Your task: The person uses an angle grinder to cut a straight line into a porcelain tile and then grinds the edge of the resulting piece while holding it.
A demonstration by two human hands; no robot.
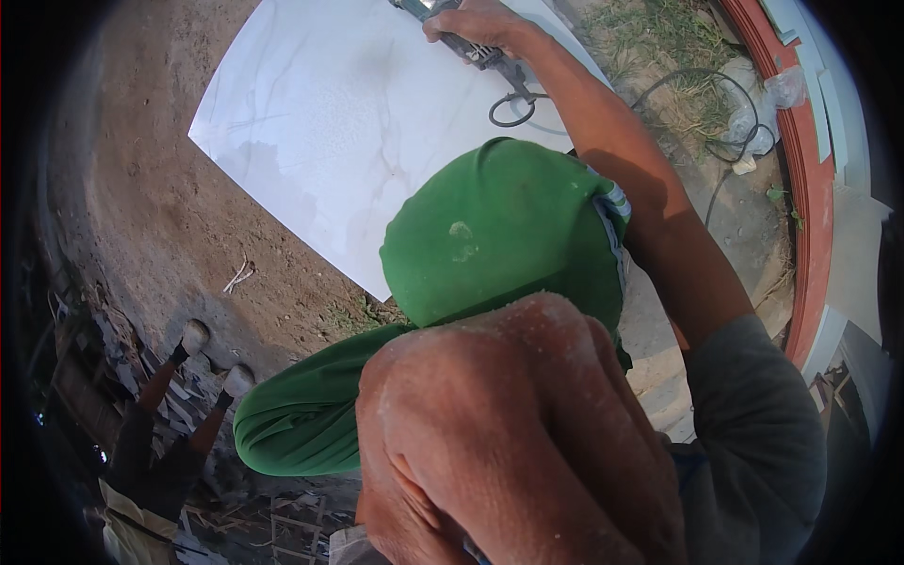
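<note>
My right hand (482,24) is wrapped round the body of an angle grinder (474,54) at the top of the view, over a large white marble-look tile (311,113). The grinder's front end is cut off by the frame edge. From its rear, the black cord (509,123) makes a loop on the tile. Very close to the camera, my left hand (499,405) is raised, bent and dusted with pale powder. Its fingers are hidden, so I cannot tell what they hold. My knee in green trousers (499,226) covers the tile's near part.
Brown dirt ground (151,169) spreads to the left. Another person's legs (155,386) stand at the lower left, beside scattered debris. On the right, a dark cable (716,179) runs past grass (659,47) and clear plastic (753,113) near a red-brown edge (812,217).
</note>
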